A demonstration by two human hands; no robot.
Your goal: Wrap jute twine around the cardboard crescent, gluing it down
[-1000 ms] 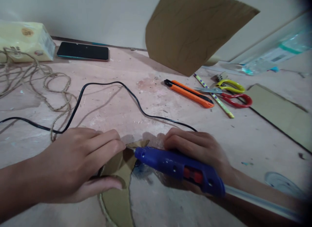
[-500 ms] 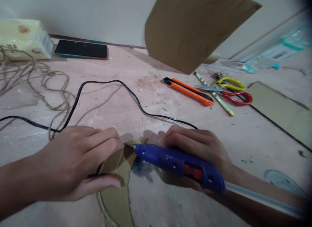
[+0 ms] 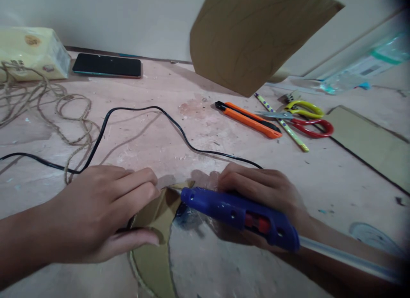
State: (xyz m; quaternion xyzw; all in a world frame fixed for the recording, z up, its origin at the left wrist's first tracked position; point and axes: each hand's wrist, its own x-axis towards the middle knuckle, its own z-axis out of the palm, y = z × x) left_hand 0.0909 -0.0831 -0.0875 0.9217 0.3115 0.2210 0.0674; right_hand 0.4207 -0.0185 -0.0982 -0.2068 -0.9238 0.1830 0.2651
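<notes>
My left hand (image 3: 109, 217) is closed on a curved, crescent-like piece of cardboard (image 3: 152, 259), thumb on its face and fingers over its outer edge. Twine (image 3: 136, 270) runs along that outer edge. In my right hand (image 3: 259, 187) is a blue hot glue gun (image 3: 218, 208), its handle hidden behind the body and my fingers wrapped round it. A clear glue stick (image 3: 346, 261) sticks out of its back end. The metal nozzle points left and lies at the upper edge of the cardboard, close to my left fingertips; whether it touches cannot be told.
A black cord (image 3: 179, 129) crosses the table behind my hands. Loose twine (image 3: 73, 106), a tissue pack (image 3: 35, 54) and a phone (image 3: 107, 65) lie at left. To the right are an orange cutter (image 3: 250, 119), scissors (image 3: 307, 118), a pencil (image 3: 297, 138), cardboard (image 3: 371, 144) and a bottle (image 3: 368, 67).
The glue gun and my right hand have shifted slightly to the right, the nozzle moving along the cardboard's upper edge. My left hand keeps its hold almost unmoved.
</notes>
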